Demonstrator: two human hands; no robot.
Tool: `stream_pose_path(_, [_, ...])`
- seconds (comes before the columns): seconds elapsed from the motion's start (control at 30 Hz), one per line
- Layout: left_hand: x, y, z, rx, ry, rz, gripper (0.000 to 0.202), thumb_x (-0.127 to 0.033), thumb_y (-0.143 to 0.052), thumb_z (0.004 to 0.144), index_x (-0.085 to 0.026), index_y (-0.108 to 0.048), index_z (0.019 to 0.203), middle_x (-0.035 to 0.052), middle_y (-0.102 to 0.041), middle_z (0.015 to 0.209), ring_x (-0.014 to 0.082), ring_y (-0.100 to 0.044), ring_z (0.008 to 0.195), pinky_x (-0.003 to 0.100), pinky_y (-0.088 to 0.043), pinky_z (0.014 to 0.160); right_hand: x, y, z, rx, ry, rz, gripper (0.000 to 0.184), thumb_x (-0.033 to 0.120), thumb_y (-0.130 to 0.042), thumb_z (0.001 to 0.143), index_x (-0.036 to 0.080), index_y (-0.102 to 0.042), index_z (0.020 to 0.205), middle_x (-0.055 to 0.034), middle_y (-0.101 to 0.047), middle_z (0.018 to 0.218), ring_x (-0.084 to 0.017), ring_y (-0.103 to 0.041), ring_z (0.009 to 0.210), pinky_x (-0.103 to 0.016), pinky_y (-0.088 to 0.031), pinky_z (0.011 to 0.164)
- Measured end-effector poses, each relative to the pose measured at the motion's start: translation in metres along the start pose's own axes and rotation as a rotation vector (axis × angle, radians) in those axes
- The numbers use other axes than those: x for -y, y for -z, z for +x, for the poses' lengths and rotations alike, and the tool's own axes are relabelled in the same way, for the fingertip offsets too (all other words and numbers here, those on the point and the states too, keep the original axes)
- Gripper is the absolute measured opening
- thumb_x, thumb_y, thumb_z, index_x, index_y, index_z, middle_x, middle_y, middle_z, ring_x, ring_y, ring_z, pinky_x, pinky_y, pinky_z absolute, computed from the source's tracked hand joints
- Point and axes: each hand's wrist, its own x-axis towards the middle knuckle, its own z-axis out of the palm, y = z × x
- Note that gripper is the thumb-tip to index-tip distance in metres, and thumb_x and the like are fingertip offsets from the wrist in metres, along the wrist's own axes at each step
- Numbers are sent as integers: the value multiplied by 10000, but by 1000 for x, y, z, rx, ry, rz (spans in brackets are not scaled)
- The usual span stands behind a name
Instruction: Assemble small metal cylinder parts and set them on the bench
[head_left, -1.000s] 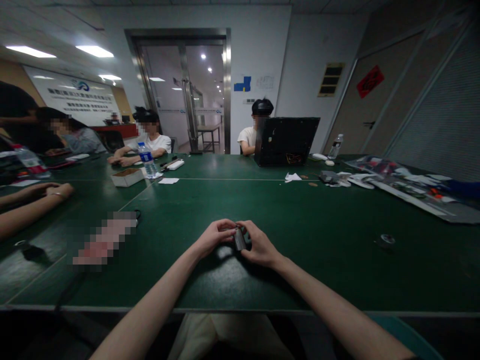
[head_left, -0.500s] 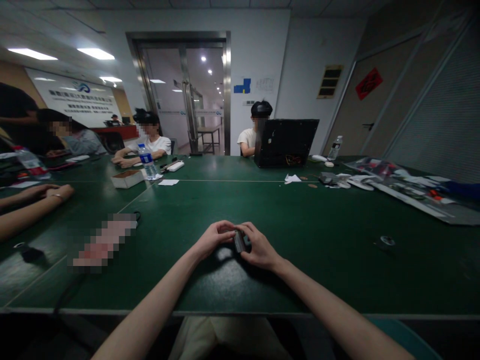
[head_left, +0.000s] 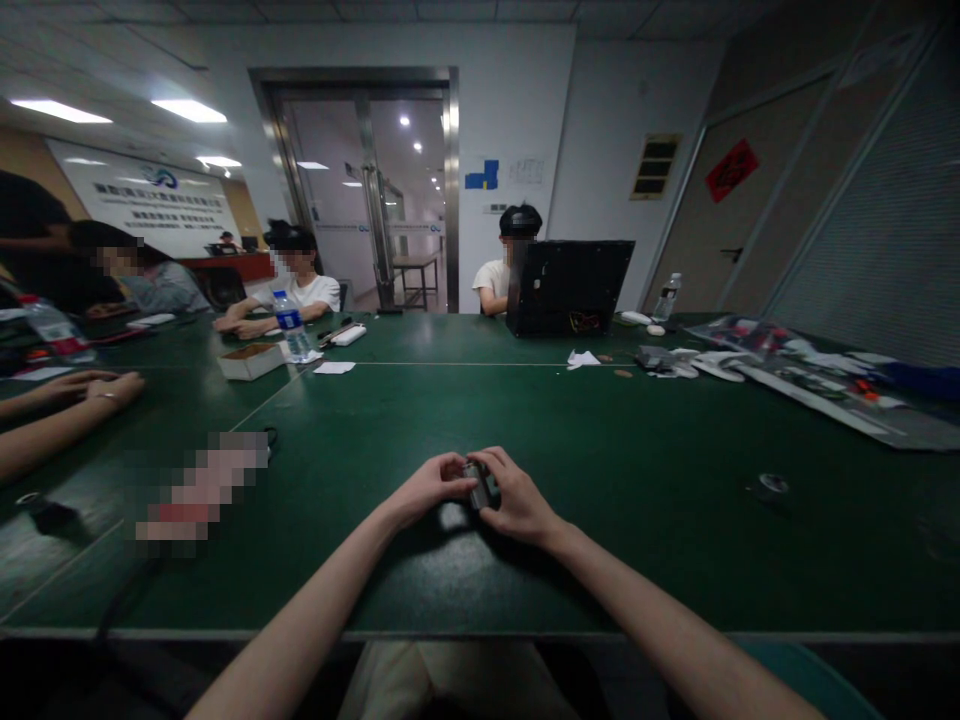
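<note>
- co-worker's forearms, far left of the small grey block: resting flat on the green table, hands together, not involved.
- cardboard box and water bottle, left of the block and well behind it: just beside each other, well apart from the action.
- left hand, touching the block's left side: fingers curled in, thumb and fingertips pinching that end. Grasping, not loose.
- the block itself: held between both hands just above the table, near the front edge, dead centre. It's partly hidden by fingers, so I can't tell exactly what it is.
- handling call: looks small, rigid and light, probably metal or hard plastic. Smooth faces, so likely a bit slippery. Best grip is a fingertip pinch on opposite side faces, as both hands do now. No sign it's fragile, but it's too small to be sure.
- right hand, touching the block's right side: fingers wrapped over the top and thumb closed in, clenched on it.
- black laptop, behind the block and slightly right, at the far edge: lid up, with a person seated behind it.
- small round part, well right of the block: lying alone on the table, untouched.
- spread of papers and parts, far right and behind: cluttered, details too small to read.
</note>
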Motion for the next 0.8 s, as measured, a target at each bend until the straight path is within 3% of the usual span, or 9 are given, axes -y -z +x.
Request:
stream_pose_path(0.27, [-2, 0, 1, 13, 23, -5, 356, -364, -758, 654, -120, -620, 874, 26, -618, 812, 141, -581, 748, 267, -457, 702, -1, -2, 1, 0, -11, 10, 654, 114, -591, 619, 210, -430, 1246, -73, -466, 1162, -196, -513, 1026, -323, -451, 906])
stream_pose_path(0.8, [-4, 1, 2, 47, 10, 44, 362, -433, -640, 772, -127, -654, 965, 24, -600, 808, 108, -510, 704, 185, -373, 607, -4, -1, 0, 17, 12, 28, 678, 188, -652, 665, 179, -387, 1289, -101, -475, 1194, -214, -495, 1078, -349, -429, 938])
